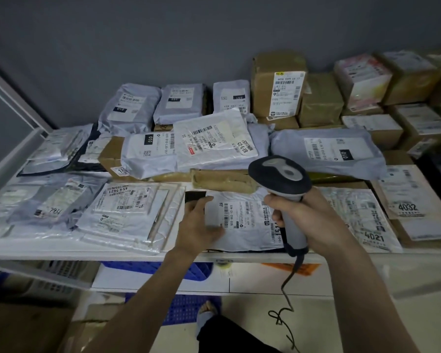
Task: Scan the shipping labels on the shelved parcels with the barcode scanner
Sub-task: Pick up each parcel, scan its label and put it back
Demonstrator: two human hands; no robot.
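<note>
We are gripping the grey-and-black corded barcode scanner (pixel 281 179) in our right hand (pixel 306 220), fingers wrapped tight round its handle, head hanging over the front row of the white metal shelf (pixel 112 253). Our left hand (pixel 199 225) is lying flat, fingers spread, pressing down the white soft plastic mailer (pixel 242 220) at the shelf's front edge, just beside the scanner. We are judging this mailer light, limp and slippery, so it wants flattening at its edges, clear of the barcode. Our right hand and the scanner handle are covering the label's right part. Farther labels are blurring, and we are not seeing any scan beam or trigger finger.
</note>
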